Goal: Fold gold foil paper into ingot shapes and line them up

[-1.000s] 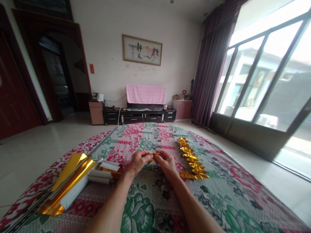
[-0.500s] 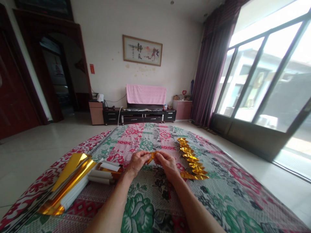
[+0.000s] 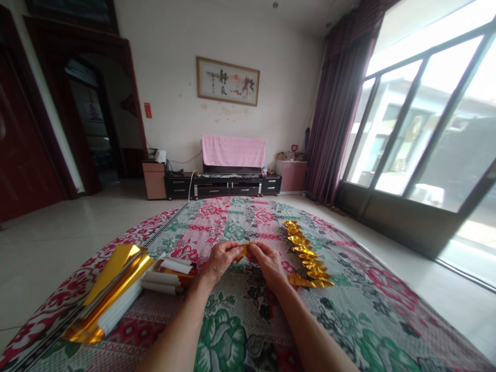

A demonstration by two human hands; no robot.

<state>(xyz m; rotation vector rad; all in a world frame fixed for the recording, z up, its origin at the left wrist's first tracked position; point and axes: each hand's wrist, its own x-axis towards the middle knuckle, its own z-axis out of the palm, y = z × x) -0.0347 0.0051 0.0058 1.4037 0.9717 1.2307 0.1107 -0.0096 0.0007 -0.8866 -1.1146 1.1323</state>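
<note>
My left hand (image 3: 221, 259) and my right hand (image 3: 266, 261) meet over a flowered blanket (image 3: 240, 320) and pinch a small folded piece of gold foil paper (image 3: 244, 250) between their fingertips. Both hands are closed on it, the left on its left end, the right on its right end. Just right of my right hand runs a row of several folded gold pieces (image 3: 306, 253), lying on the blanket. To the left of my left hand lie a few rolled white-and-gold sheets (image 3: 166, 276), and further left a stack of flat gold foil sheets (image 3: 110, 292).
The blanket lies on a pale tiled floor (image 3: 50, 243). A dark low TV cabinet (image 3: 222, 185) with a pink cloth (image 3: 233, 150) over the screen stands at the far wall. Large windows (image 3: 426, 124) and purple curtains (image 3: 335, 103) fill the right side; a dark doorway (image 3: 87, 119) is on the left.
The gold piece between my fingertips has been turned and folded a little; my hands stayed in the same place over the blanket. Nothing else moved.
</note>
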